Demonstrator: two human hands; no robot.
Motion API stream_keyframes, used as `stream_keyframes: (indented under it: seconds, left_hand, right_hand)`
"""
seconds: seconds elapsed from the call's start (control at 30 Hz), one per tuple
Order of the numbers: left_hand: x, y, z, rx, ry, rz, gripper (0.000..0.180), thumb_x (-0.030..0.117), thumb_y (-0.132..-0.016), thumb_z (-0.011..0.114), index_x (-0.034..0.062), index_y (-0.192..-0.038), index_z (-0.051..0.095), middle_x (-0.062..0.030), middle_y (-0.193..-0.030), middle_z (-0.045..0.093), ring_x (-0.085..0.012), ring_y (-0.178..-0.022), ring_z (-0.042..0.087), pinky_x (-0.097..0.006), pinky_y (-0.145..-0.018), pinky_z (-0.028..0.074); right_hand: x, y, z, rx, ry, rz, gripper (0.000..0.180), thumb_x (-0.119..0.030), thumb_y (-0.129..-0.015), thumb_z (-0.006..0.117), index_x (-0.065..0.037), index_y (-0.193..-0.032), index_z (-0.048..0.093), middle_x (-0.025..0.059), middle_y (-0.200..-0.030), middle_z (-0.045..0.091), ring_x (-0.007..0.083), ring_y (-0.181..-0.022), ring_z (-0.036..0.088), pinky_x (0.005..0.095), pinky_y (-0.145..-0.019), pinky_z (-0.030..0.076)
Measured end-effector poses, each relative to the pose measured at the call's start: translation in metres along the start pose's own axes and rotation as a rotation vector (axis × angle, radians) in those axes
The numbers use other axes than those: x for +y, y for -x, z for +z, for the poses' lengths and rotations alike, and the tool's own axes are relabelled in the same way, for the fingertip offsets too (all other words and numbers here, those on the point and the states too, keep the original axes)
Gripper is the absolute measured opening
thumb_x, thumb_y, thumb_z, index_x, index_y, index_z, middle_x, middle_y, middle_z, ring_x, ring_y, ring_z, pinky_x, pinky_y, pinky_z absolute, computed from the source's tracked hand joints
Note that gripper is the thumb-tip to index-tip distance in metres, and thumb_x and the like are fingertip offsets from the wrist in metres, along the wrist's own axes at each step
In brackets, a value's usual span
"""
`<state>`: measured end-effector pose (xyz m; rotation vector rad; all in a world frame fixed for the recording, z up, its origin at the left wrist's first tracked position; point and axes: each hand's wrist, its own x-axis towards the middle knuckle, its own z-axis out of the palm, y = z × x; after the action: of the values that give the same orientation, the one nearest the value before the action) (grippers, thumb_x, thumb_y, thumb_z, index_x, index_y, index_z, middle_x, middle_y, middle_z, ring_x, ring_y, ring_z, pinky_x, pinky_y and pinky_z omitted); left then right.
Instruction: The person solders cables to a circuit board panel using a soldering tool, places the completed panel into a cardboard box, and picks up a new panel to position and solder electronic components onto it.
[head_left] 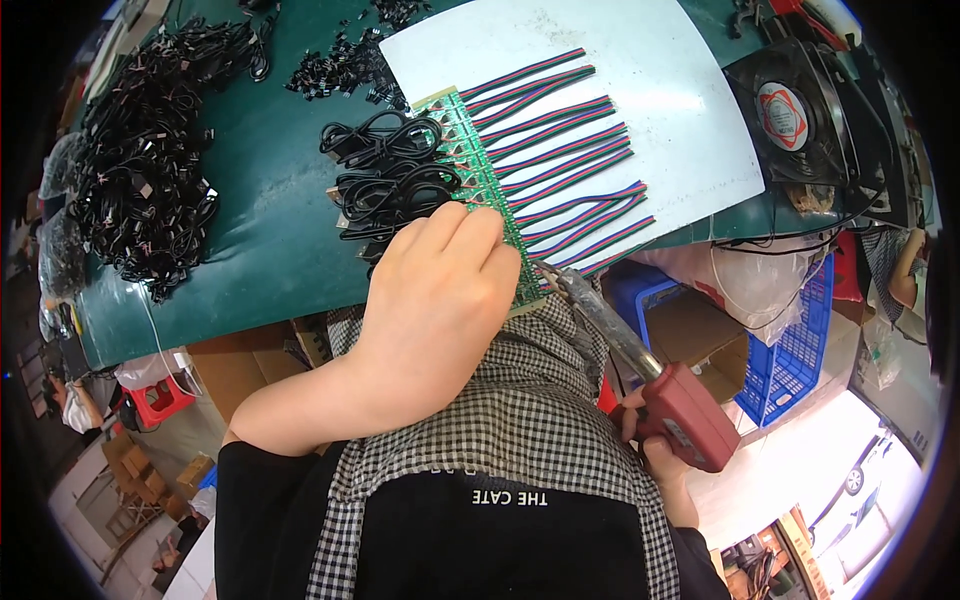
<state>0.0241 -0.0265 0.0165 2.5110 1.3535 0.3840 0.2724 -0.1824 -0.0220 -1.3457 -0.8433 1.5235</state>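
A long green circuit board panel point(468, 150) lies across the edge of a white sheet. Flat multicoloured ribbon wires point(570, 147) run from its right side, and coiled black USB cables point(395, 188) lie along its left. Over the near part of the panel, my left hand point(440, 285) is closed with curled fingers; whatever they pinch is hidden beneath them. My right hand point(660, 455) grips the dark red handle of a soldering iron point(692, 418). The iron's tip is at the panel's right edge, close to the left fingers; whether it touches cannot be told.
A heap of black cables point(150, 170) covers the left of the green table point(260, 200). Small black parts point(345, 70) are piled at the back. At the right edge stands a black fan point(800, 110). Blue crates point(790, 350) and a cardboard box point(700, 335) sit below.
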Motion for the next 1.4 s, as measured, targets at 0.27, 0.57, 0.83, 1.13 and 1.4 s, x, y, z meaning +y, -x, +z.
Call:
stream_keyframes:
  seconds: [0.27,0.57,0.83,1.13,1.4]
  left_hand:
    - [-0.007,0.001,0.001,0.033,0.141,-0.039,0.013,0.001,-0.065,0.066,0.0037,-0.074,0.057,-0.0051,-0.078,0.051,-0.0227,-0.072,0.049,-0.033,-0.062,0.041]
    - [-0.020,-0.003,-0.018,0.108,0.319,-0.042,0.012,0.003,-0.067,0.067,0.0053,-0.074,0.057,-0.0067,-0.077,0.053,-0.0243,-0.074,0.050,-0.034,-0.064,0.041]
    - [-0.195,-0.028,-0.061,0.486,-0.134,-0.536,0.017,0.014,-0.080,0.056,0.0013,-0.089,0.064,-0.0147,-0.080,0.065,-0.0296,-0.076,0.063,-0.037,-0.071,0.049]
    - [-0.276,-0.101,-0.033,0.357,-0.665,-0.590,0.023,0.026,-0.078,0.063,0.0044,-0.084,0.066,-0.0091,-0.086,0.060,-0.0271,-0.090,0.055,-0.039,-0.076,0.047]
    - [-0.291,-0.074,-0.053,0.547,0.501,-0.385,0.021,0.018,-0.083,0.058,-0.0017,-0.089,0.063,-0.0067,-0.078,0.065,-0.0140,-0.072,0.061,-0.025,-0.071,0.046]
  right_hand:
    - [-0.002,-0.006,0.010,0.010,-0.218,-0.001,0.080,-0.021,-0.066,0.079,0.009,-0.126,0.036,0.0184,-0.093,0.061,0.0169,-0.063,0.056,0.0255,-0.061,0.046]
    - [0.007,-0.007,0.007,-0.052,-0.278,0.024,0.065,-0.028,-0.072,0.074,0.005,-0.119,0.043,0.0142,-0.090,0.060,0.0164,-0.059,0.053,0.0248,-0.053,0.043]
    - [-0.012,-0.017,0.020,0.127,-0.030,-0.166,0.062,-0.041,-0.076,0.067,0.006,-0.110,0.046,0.0150,-0.095,0.056,0.0161,-0.053,0.051,0.0251,-0.046,0.040]
    - [-0.014,-0.020,0.028,0.154,-0.033,-0.192,0.061,-0.041,-0.077,0.067,0.006,-0.109,0.047,0.0165,-0.094,0.056,0.0165,-0.053,0.051,0.0250,-0.046,0.039]
    - [-0.013,-0.024,0.031,0.195,-0.038,-0.251,0.062,-0.042,-0.080,0.061,0.005,-0.115,0.038,0.0142,-0.095,0.052,0.0125,-0.053,0.047,0.0226,-0.046,0.037]
